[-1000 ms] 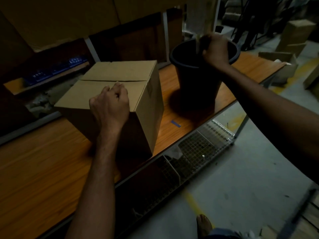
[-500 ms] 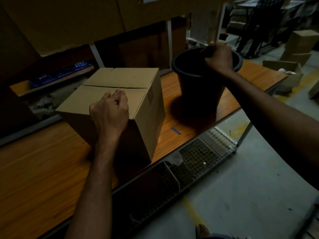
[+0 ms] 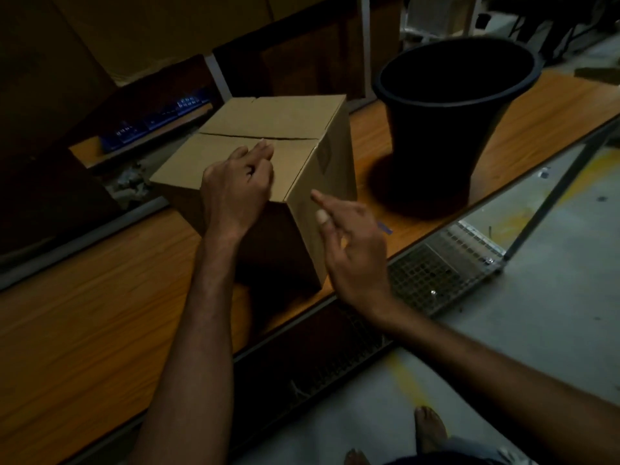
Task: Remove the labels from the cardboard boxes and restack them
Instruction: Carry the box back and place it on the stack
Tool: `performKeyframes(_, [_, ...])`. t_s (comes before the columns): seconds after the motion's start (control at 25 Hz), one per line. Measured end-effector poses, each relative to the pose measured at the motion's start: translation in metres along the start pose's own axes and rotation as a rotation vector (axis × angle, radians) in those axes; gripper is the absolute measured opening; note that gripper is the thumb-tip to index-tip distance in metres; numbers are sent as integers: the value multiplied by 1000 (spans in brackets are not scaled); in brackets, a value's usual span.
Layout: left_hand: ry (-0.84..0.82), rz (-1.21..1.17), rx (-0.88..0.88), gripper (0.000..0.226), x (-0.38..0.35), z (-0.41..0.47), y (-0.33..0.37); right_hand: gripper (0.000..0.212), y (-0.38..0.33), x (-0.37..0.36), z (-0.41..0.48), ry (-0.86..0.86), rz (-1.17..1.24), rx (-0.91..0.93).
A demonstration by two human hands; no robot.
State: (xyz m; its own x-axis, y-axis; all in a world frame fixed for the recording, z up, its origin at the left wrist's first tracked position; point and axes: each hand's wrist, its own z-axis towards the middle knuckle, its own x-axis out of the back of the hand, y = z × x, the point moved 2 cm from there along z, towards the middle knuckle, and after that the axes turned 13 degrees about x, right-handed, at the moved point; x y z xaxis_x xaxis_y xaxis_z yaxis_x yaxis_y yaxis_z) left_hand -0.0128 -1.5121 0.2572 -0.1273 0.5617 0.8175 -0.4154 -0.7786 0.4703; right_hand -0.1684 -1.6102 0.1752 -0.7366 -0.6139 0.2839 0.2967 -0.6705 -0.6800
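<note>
Head view: one closed cardboard box sits on wooden table, near the front edge, top flaps shut with the seam running across. Left hand rests on the near top flap, fingers curled into the palm, nothing visible in them. Right hand is just beside the box's right side face, fingers loose and spread, index stretched toward that face; contact cannot tell. Faint rectangular patch high on the same side face, label or tape cannot tell, too dim. Black bucket stands upright on the table right of the box, apart from it. Small blue tape strip on the tabletop between them, partly behind the right hand. Wire mesh shelf below the table edge. Grey floor, bare foot at the bottom.
</note>
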Motion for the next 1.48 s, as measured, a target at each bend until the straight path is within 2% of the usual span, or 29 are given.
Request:
performKeyframes(0.08, [17, -1, -42, 52, -3, 2, -7, 48, -16, -25, -32, -143, 69, 0])
performKeyframes(0.16, [23, -24, -60, 49, -6, 3, -9, 54, -20, -40, -35, -181, 125, -55])
performKeyframes(0.28, [30, -24, -96, 48, -9, 4, -13, 53, -9, -51, -4, -30, 154, -163])
performKeyframes(0.36, [35, -36, -107, 49, -8, 4, -14, 53, -7, -57, -3, 49, 159, -148])
performKeyframes(0.52, [28, -100, -114, 47, -9, 0, -15, 55, 6, -64, -8, 60, 93, -140])
performKeyframes(0.6, [13, -107, -126, 49, -11, 0, -15, 54, 3, -66, -4, 112, 112, -217])
performKeyframes(0.76, [17, -134, -133, 50, -9, -2, -17, 51, -13, -72, -21, 102, 158, -210])
performKeyframes(0.88, [25, -139, -130, 49, -11, 1, -17, 51, 0, -70, -10, 123, 136, -330])
performKeyframes(1.04, [40, -140, -149, 51, -11, 0, -17, 51, -10, -72, -35, 73, 147, -286])
performKeyframes(1.16, [31, -168, -156, 48, -13, 0, -16, 54, 2, -75, -15, 130, 169, -428])
performKeyframes(1.24, [37, -173, -148, 47, -11, -3, -17, 53, -7, -78, -10, 178, 215, -401])
performKeyframes(1.36, [40, -170, -159, 47, -12, -2, -17, 53, -8, -77, -14, 154, 171, -303])
performKeyframes(1.48, [52, -148, -149, 49, -12, -2, -16, 60, -3, -73, 2, 201, 153, -339])
